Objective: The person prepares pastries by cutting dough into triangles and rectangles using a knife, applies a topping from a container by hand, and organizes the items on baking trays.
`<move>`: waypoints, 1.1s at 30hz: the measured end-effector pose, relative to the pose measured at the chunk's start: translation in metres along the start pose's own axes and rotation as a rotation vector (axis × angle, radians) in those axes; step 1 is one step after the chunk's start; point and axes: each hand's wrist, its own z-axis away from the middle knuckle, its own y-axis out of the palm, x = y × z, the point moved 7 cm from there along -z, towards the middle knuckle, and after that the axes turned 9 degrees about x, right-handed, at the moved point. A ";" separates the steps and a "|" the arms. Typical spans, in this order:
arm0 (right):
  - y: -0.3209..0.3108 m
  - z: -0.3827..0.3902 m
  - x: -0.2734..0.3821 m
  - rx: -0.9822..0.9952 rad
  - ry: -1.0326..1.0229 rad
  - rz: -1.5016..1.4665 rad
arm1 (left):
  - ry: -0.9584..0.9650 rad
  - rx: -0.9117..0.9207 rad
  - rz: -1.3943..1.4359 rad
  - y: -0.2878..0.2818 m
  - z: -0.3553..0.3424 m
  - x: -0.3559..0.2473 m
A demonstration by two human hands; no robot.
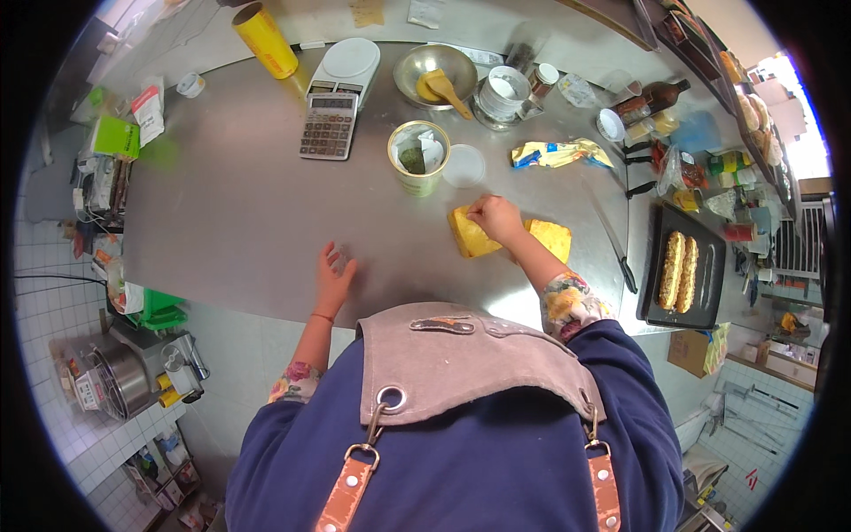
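Two yellow sponge-like blocks lie on the steel worktop in front of me. Over the upper edge of the left yellow block (472, 239) is my right hand (497, 217), its fingers pinched together; whether they hold a bit of it cannot be made out. My right wrist partly covers the other yellow block (551, 238). My left hand (335, 277) hovers at the near side of the worktop, fingers apart and holding nothing. Beyond the blocks stands an opened round tub (418, 184) with a white liner and green contents, a translucent round lid (464, 167) beside it.
A calculator (328, 129) leans by a white kitchen scale (349, 60). A metal bowl (409, 60) holds a wooden spatula (450, 90). A crumpled yellow wrapper (560, 152), a long knife (626, 270) and a dark tray (660, 310) with two long pastries (678, 275) lie to the right.
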 end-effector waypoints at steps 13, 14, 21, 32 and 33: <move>-0.013 0.071 -0.054 -0.067 0.172 -0.051 | 0.037 0.004 -0.035 -0.007 0.018 -0.005; -0.013 0.077 -0.058 -0.051 0.204 -0.064 | 0.039 0.014 -0.036 -0.005 0.019 -0.007; -0.004 0.094 -0.084 -0.114 0.196 -0.006 | 0.031 0.002 -0.090 -0.007 0.034 0.005; -0.006 0.024 -0.018 -0.021 0.078 0.151 | -0.001 -0.086 -0.067 -0.021 0.078 0.019; -0.005 0.019 -0.012 0.005 0.062 0.148 | -0.015 -0.096 -0.054 -0.023 0.083 0.024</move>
